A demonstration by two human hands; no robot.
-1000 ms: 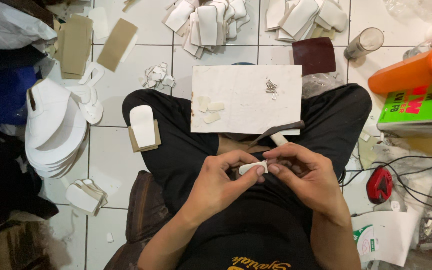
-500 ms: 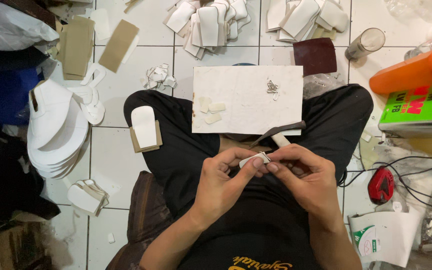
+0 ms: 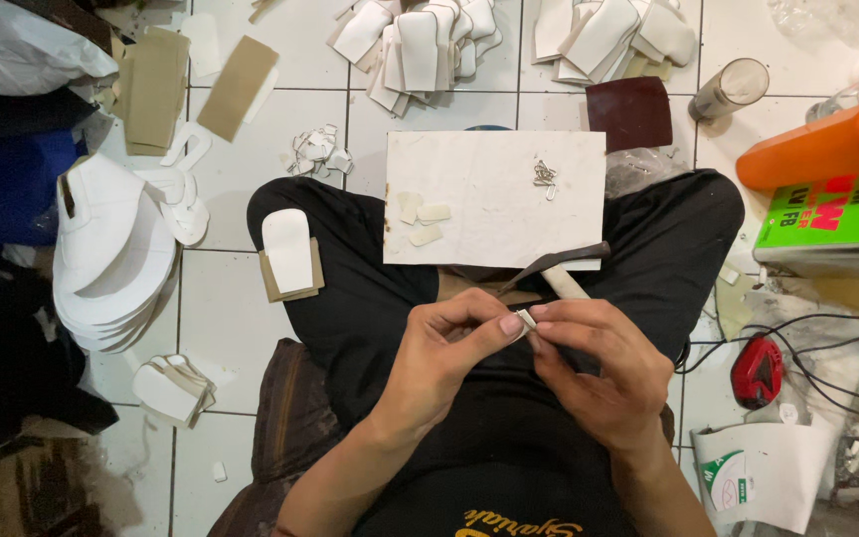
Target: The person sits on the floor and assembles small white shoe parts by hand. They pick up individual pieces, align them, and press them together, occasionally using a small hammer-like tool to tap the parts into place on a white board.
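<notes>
- White and small, the piece (image 3: pixel 524 322) I am watching sits pinched between both hands, just above the lap and just below the near edge of the board.
- I see the left hand (image 3: pixel 446 360) closed on it with thumb and forefinger pressed together at its left end; the other fingers curl under, which I judge steadies the grip.
- I see the right hand (image 3: pixel 599 373) pinching the same piece from the other side, fingertips meeting the left ones, so the piece is held close to the eyes for fine work. What the fingers do to it is too small to tell.
- I note a pale board (image 3: pixel 494 199) resting across the crossed legs like a small bench, probably so that parts stay within reach without leaning to the floor.
- On it lie a few cream offcuts (image 3: pixel 420 219) near the left edge and a little heap of metal clips (image 3: pixel 545 177) near the far right, well apart from each other.
- A hammer (image 3: pixel 557 270) lies at the board's near edge, head on the board and handle pointing toward the right hand, just beside the hands and easy to pick up.
- On the tiled floor (image 3: pixel 241 308) a stack of white sole shapes (image 3: pixel 111 259) sits to the left, and more white cut pieces (image 3: pixel 420 45) are heaped beyond the board.
- An orange bottle (image 3: pixel 822 144) lies at the right, beside a green box (image 3: pixel 832 214).
</notes>
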